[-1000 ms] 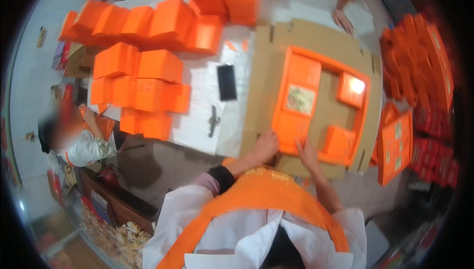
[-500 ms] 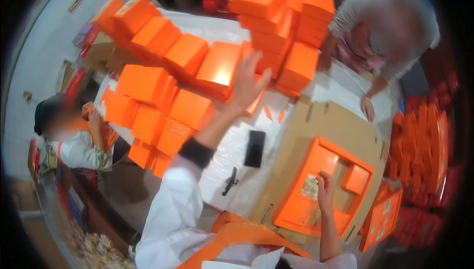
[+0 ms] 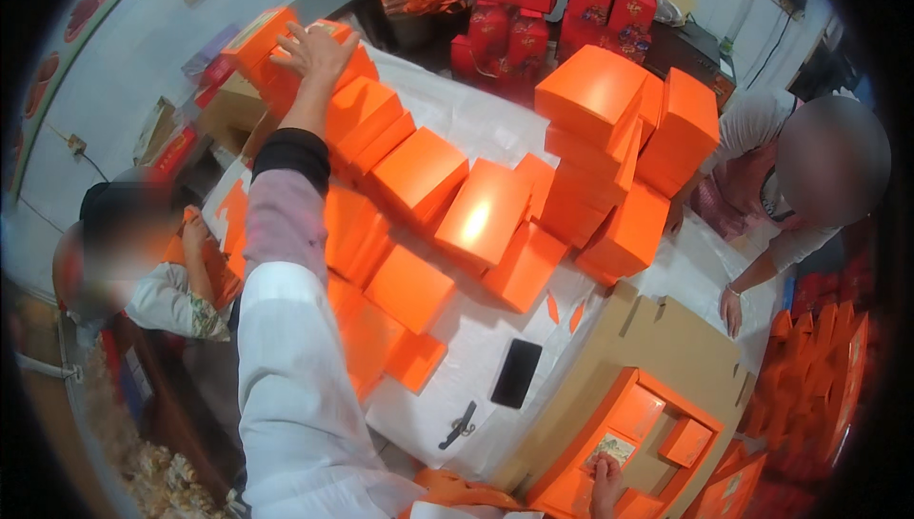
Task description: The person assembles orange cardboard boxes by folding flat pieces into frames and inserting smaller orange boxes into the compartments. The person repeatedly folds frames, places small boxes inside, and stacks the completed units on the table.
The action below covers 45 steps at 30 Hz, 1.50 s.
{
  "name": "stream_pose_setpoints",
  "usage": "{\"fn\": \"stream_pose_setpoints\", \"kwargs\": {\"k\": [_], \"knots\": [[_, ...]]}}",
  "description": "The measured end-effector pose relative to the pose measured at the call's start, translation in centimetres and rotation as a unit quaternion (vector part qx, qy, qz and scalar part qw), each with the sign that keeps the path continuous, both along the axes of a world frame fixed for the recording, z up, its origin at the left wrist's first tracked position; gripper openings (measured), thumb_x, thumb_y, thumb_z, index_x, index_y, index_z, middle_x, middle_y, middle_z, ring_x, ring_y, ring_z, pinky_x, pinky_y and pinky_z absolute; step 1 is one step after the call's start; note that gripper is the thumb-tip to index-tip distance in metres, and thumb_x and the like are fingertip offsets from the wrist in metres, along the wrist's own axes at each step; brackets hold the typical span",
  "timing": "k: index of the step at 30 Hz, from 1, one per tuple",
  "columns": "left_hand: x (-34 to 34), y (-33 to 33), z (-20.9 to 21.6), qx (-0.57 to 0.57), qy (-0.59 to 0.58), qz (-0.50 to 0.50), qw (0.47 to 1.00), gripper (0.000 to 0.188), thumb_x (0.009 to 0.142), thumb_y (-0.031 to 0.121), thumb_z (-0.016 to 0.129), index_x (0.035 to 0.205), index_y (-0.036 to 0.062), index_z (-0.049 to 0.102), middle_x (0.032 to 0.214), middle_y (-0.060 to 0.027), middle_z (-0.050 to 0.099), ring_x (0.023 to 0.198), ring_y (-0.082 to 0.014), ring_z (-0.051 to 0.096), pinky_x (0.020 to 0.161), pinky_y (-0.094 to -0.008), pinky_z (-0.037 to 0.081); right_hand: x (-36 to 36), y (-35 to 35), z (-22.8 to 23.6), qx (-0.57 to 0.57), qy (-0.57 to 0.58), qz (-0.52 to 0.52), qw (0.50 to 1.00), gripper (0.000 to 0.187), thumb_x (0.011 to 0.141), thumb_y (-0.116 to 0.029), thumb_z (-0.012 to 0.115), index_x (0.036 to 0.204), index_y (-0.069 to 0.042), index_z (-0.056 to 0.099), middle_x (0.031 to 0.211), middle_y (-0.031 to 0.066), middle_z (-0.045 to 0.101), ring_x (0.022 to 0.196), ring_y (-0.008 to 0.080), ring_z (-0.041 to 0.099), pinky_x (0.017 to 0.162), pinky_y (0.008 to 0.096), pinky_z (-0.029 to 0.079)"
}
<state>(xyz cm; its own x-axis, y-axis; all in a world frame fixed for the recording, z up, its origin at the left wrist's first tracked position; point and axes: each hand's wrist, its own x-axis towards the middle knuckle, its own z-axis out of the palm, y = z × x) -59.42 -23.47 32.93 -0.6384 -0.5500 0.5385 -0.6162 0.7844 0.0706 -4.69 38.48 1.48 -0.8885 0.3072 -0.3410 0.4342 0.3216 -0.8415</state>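
Observation:
My left hand (image 3: 319, 54) is stretched to the far left end of a row of orange boxes. Its fingers are spread over the top of an orange box (image 3: 354, 67); the palm's contact with it is hidden. My right hand (image 3: 606, 487) is low in the picture, its fingers loosely bent and nothing visible in them. Under or just beyond its fingertips is a patterned panel (image 3: 614, 446) in a shallow orange tray box (image 3: 700, 467). A smaller orange box (image 3: 685, 442) sits inside that tray. The tray rests on a flat brown cardboard carton (image 3: 666, 348).
Stacks of orange boxes (image 3: 590, 86) cover much of the white-covered table (image 3: 466, 329). A black phone (image 3: 517, 373) and a dark knife-like tool (image 3: 458, 426) lie nearby. One person (image 3: 762, 167) leans in at right, another (image 3: 171, 295) sits at left. Red boxes (image 3: 505, 43) stand behind.
My left hand has moved far left from the middle of the box row to its far end. My right hand sits lower in the picture. The view has shifted, showing more of the back.

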Motion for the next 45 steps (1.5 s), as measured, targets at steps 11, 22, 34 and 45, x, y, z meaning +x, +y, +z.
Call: {"fn": "stream_pose_setpoints", "kwargs": {"k": [11, 22, 34, 45], "knots": [[-1.5, 0.5, -1.2, 0.037, 0.060, 0.087, 0.994, 0.084, 0.064, 0.061, 0.062, 0.125, 0.0074, 0.043, 0.143, -0.0169, 0.017, 0.123, -0.0414, 0.028, 0.088, -0.0630, 0.025, 3.5, -0.2, 0.4, 0.053, -0.031, 0.015, 0.998, 0.019, 0.090, -0.017, 0.047, 0.096, -0.002, 0.058, 0.081, 0.0062, 0.059, 0.073, 0.0148, 0.055, 0.067, 0.0281, 0.046], [23.7, 20.8, -2.6, 0.085, 0.274, -0.519, 0.805, 0.061, 0.068, 0.032, 0.067, 0.118, 0.0078, 0.041, 0.136, -0.0201, 0.021, 0.129, -0.0377, 0.018, 0.101, -0.0477, 0.025, -13.8, -11.2, 13.7, -0.272, 0.033, -0.030, 0.961, 0.046, 0.083, -0.007, 0.050, 0.127, -0.001, 0.038, 0.129, 0.0127, 0.044, 0.117, 0.0213, 0.044, 0.095, 0.0329, 0.037], [49.5, 46.4, -17.1, 0.278, -0.134, -0.684, 0.661, 0.090, 0.065, 0.030, 0.077, 0.135, 0.0044, 0.027, 0.142, -0.0219, 0.013, 0.119, -0.0334, 0.032, 0.100, -0.0425, 0.026, 2.9, 6.4, 14.8, -0.218, 0.021, 0.145, 0.965, 0.069, 0.074, -0.024, 0.067, 0.130, -0.002, 0.033, 0.118, 0.0131, 0.049, 0.108, 0.0189, 0.048, 0.090, 0.0314, 0.041], [53.3, 63.4, -27.0, 0.797, -0.260, -0.337, 0.428, 0.060, 0.088, 0.035, 0.053, 0.133, 0.0028, 0.029, 0.131, -0.0144, 0.036, 0.120, -0.0207, 0.036, 0.100, -0.0328, 0.030, 14.8, 23.9, 1.8, 0.207, 0.066, -0.048, 0.975, 0.054, 0.083, -0.031, 0.059, 0.127, -0.006, 0.041, 0.123, 0.0159, 0.044, 0.108, 0.0284, 0.047, 0.089, 0.0385, 0.039]]}}
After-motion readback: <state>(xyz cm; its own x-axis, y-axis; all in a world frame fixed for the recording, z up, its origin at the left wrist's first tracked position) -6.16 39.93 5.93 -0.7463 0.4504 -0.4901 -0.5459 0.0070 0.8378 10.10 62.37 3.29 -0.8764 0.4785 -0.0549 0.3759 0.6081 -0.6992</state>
